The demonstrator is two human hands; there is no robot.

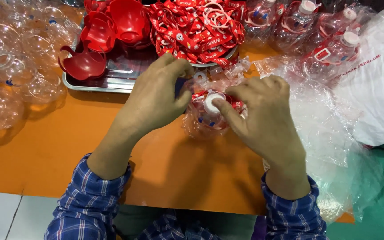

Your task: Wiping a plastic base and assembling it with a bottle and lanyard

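Plastic wrapping, clear and crinkled, lies in a heap at the right side of the orange table, and a white bag with red print lies on it at the far right edge. Beyond it, at the far edge, wrapped clear bottles with white caps and red straps lie in a row.

A metal tray stands at the far edge in the middle. It holds red cup-shaped parts on its left side and a heap of red straps with white print on its right. Clear round bottles, with nothing in them, crowd the far left corner.

Between my hands, near the middle of the table and just before the tray, is one small clear bottle with a white cap and a red strap. My left hand is closed on its left side, fingers together. My right hand is at its right side, with the thumb pressed on the cap and the other fingers curled together.
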